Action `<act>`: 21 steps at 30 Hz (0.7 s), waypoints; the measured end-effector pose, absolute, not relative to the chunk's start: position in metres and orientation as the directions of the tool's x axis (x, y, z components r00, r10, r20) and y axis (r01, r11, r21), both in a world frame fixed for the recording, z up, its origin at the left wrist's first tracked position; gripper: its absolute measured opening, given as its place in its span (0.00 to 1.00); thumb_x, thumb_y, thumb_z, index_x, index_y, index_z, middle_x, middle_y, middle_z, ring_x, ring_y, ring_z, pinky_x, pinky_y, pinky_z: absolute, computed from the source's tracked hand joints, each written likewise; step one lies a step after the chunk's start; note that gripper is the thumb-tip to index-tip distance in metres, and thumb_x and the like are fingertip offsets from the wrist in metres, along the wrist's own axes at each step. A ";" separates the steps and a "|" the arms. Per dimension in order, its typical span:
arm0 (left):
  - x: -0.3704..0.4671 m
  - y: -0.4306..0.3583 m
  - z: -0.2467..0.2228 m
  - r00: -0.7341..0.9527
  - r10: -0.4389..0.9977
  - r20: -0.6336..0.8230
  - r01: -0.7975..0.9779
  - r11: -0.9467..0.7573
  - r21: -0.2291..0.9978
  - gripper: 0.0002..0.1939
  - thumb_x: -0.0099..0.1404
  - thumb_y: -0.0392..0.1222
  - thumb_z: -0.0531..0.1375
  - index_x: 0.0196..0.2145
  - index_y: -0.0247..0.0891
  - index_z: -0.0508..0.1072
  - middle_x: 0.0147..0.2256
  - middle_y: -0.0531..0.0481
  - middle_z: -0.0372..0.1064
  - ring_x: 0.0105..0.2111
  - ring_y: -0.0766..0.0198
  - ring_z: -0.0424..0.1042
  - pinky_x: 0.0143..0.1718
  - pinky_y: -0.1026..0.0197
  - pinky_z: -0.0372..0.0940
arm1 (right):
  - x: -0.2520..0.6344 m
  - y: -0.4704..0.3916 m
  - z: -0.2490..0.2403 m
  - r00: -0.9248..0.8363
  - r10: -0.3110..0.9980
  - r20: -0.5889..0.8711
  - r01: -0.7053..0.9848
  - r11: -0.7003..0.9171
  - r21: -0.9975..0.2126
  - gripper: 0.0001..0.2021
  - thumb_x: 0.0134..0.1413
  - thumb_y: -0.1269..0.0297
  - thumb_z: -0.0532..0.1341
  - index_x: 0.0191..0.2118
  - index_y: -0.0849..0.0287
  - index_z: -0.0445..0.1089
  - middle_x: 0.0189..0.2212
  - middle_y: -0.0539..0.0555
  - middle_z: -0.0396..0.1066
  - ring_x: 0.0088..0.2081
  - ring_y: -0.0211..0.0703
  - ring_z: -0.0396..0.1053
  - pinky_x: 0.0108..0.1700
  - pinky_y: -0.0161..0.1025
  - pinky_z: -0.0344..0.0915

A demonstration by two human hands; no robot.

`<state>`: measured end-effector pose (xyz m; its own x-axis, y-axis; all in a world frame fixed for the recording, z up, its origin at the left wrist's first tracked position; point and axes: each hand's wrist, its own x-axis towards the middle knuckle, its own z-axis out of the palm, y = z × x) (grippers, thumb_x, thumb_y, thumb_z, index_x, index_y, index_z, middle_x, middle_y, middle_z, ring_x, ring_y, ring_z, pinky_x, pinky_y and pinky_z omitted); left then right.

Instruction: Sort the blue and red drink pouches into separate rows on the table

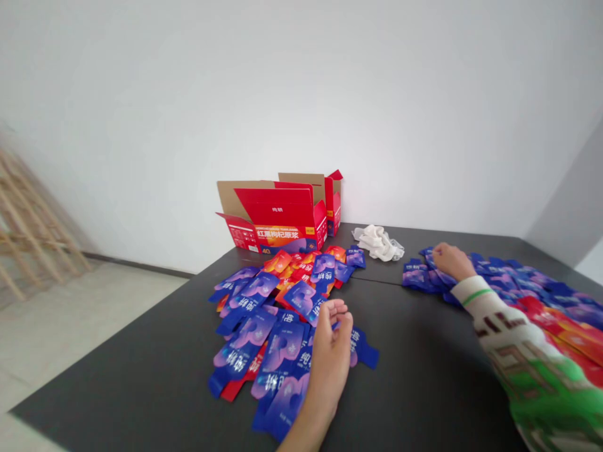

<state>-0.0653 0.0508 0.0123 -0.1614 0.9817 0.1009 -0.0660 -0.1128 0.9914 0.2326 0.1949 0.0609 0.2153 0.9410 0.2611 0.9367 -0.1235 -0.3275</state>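
My left hand (332,342) is over the near end of a loose pile of blue-and-purple pouches (285,345). Its fingers are curled, the thumb stands apart, and I see nothing held between them. One blue pouch (368,353) sticks out to the right behind this hand. Farther off, my right hand (453,261), in a white and green patterned sleeve, is closed at the left end of a second spread of blue pouches (494,270). Its fingertips are mostly hidden, so whatever they hold cannot be made out.
Red-and-orange pouches (294,269) lie among the blue ones at the back, and more red pouches (560,326) at right. Two open red cartons (282,216) stand near the wall. White crumpled cloth or plastic (378,242) rests beside them on the black table (141,370).
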 end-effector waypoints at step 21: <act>-0.107 0.074 0.012 -0.559 0.819 0.132 -0.151 -0.257 0.954 0.10 0.62 0.39 0.55 0.43 0.43 0.66 0.45 0.49 0.67 0.49 0.63 0.68 0.54 0.57 0.61 | -0.006 0.237 0.001 -0.001 0.997 0.076 0.835 0.043 -0.549 0.28 0.53 0.63 0.66 0.56 0.70 0.61 0.56 0.72 0.56 0.55 0.61 0.60 0.55 0.45 0.58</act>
